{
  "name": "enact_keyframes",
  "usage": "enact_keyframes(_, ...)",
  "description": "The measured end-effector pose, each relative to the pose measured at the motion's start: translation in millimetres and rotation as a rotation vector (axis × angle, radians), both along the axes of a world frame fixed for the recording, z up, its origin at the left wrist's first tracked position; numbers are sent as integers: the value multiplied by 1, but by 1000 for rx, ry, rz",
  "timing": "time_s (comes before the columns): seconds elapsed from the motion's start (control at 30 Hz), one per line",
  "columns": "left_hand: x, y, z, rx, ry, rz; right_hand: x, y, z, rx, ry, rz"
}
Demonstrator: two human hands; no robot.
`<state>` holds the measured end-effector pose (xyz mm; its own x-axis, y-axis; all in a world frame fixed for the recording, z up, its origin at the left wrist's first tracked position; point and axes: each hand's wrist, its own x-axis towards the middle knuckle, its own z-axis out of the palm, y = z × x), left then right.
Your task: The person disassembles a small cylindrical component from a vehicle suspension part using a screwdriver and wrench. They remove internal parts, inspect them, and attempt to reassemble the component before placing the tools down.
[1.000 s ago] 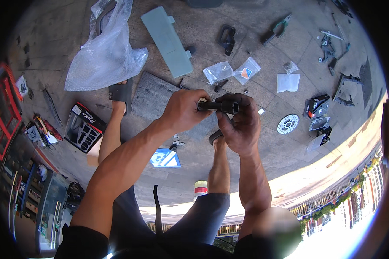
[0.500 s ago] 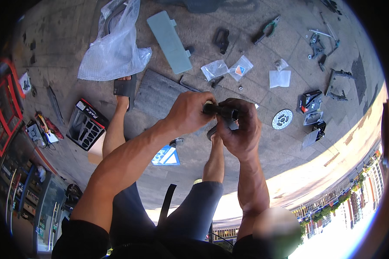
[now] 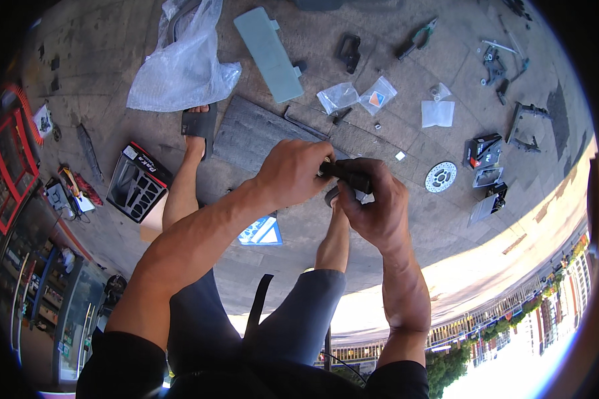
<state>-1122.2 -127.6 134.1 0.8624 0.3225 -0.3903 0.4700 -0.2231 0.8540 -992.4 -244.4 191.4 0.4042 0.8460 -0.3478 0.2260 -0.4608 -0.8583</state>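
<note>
- We see the right hand (image 3: 373,209) wrapped around a short black cylindrical part (image 3: 347,175); its grip is pressed together on that part, held in the air above the paved floor (image 3: 406,219) in front of the person's knees.
- The left hand (image 3: 293,174) meets the same black part at its left end, fingers curled and pinching that end; the two hands touch each other around it.
- Just behind the hands lies a dark grey flat rectangular board (image 3: 253,136) on the floor, and a bare foot in a black sandal (image 3: 198,126) rests beside its left edge.
- Below the left forearm a blue and white printed sheet (image 3: 261,231) lies on the floor.
- To the right of the hands we find a round silver perforated disc (image 3: 440,177), with a few small black boxes (image 3: 483,150) just beyond it.
- Farther back sit two small clear plastic bags (image 3: 356,97), a white paper slip (image 3: 438,113), a pale green long panel (image 3: 269,44) and a large crumpled clear plastic bag (image 3: 183,66).
- Far left, an open black case with moulded slots (image 3: 137,182) lies well apart from the hands.
- Pliers with green handles (image 3: 417,37) lie near the far edge.
</note>
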Motion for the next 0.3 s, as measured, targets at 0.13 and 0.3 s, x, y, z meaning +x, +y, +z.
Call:
enact_keyframes(0.13,-6,6,2,-64,58,-158,4,-7,-1,-61,78,125)
enact_keyframes(0.3,-9,6,7,-62,135,-109,-12,-8,2,-147,150,-37)
